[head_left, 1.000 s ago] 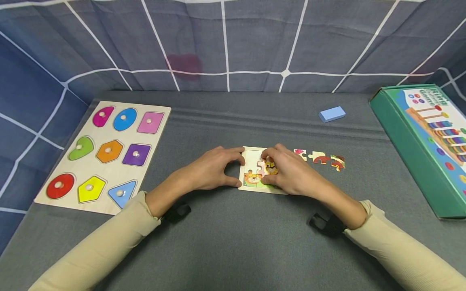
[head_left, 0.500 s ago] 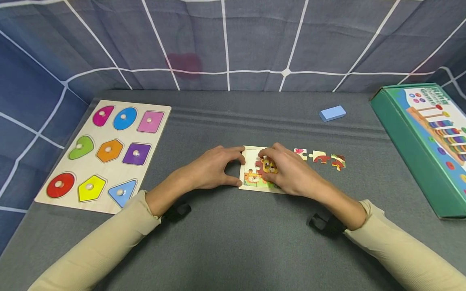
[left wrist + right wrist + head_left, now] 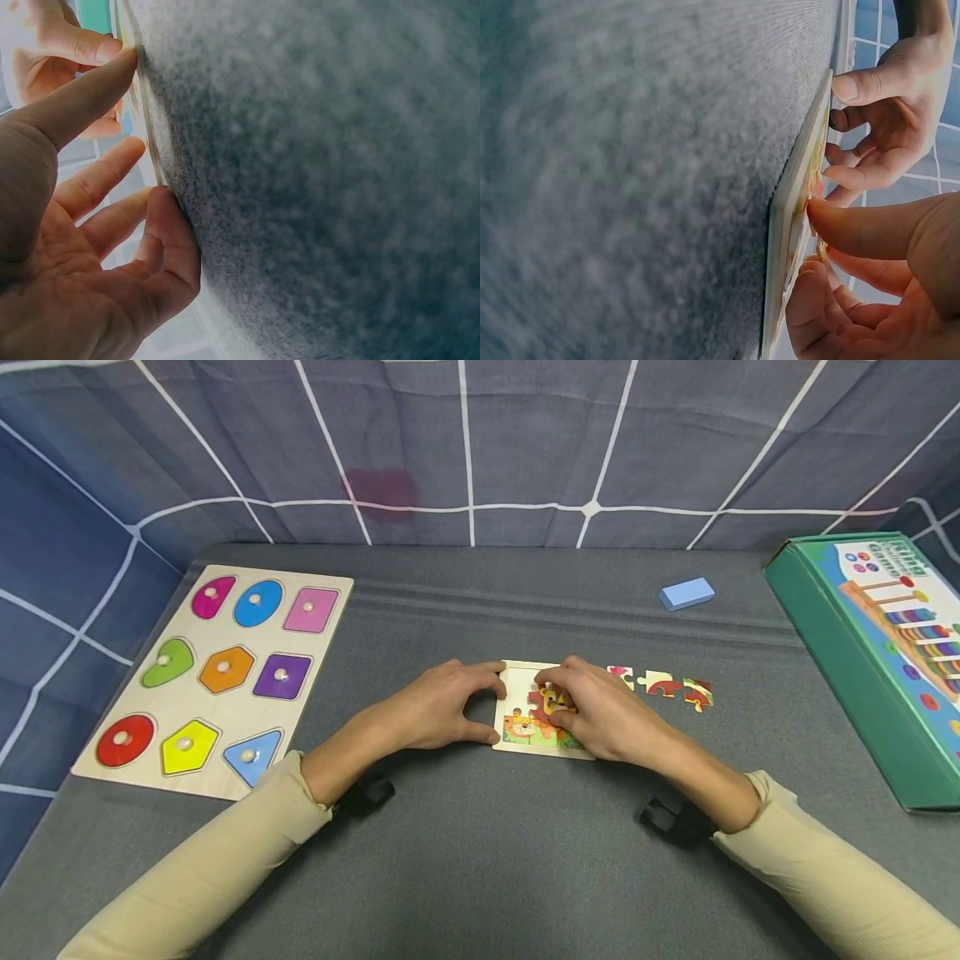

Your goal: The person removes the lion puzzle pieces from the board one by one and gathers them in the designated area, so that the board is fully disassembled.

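A small wooden jigsaw tray (image 3: 515, 687) lies flat in the middle of the head view, with animal-picture pieces along its lower row (image 3: 519, 727). My left hand (image 3: 448, 706) holds the tray's left edge, thumb at the lower corner and index finger at the upper one. Over the tray's right half, my right hand (image 3: 600, 710) pinches a red-and-yellow lion puzzle piece (image 3: 552, 700) between thumb and fingers. That hand partly hides the piece and the tray's right side. The right wrist view shows the thumb and fingertips close above the tray's edge (image 3: 780, 232).
Three loose puzzle pieces (image 3: 661, 683) lie right of the tray. Farther back sits a blue block (image 3: 687, 594). A wooden shape board (image 3: 251, 635) with knobbed pieces is at left, a green toy box (image 3: 840, 693) at right. A checked cloth (image 3: 525, 452) hangs behind.
The lion piece's left part looked pale a second ago and shows red now. My right thumb has shifted slightly, uncovering more of the lower row. The left hand keeps its place.
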Available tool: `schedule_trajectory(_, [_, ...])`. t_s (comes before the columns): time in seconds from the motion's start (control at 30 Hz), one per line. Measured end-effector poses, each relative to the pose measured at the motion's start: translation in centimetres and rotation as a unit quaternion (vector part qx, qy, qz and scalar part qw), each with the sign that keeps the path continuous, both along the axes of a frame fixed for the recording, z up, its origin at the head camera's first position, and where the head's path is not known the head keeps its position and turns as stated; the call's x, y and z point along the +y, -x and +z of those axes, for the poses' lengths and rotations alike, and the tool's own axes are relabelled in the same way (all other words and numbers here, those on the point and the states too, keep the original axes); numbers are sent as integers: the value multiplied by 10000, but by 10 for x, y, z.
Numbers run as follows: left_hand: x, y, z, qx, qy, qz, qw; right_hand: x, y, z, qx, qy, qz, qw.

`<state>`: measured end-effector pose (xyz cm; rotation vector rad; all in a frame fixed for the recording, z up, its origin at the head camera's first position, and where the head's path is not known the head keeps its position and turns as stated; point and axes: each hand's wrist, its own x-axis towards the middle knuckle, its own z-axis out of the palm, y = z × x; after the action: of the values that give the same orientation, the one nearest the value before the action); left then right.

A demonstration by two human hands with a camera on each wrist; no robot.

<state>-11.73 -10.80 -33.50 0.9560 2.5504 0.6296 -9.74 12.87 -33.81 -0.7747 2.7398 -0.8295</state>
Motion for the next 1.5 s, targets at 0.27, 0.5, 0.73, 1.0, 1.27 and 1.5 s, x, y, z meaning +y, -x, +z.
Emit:
schedule_trajectory(0.27, [0,1,0,-9,22,3,10000,3,-2,2,227,-193,133,9995])
schedule_trajectory(0.5, [1,1,0,-28,29,6,10000,4,-1,2,41,-163,210,9996])
schedule_trajectory(0.73, [1,0,1,-62,77,58,9999,5,-1,1,111,-149,283,9994])
schedule_trajectory(1.0, [0,0,2,-41,75,48,10000,14,-5,7,-126,47,297,9995])
schedule_trajectory(1.27, [1,0,0,-24,59,62,10000,30,-11,11,56,134,558,9983])
schedule_trajectory(1.5, [1,-1,0,10,30,50,10000,49,-16,19,116,246,502,9984])
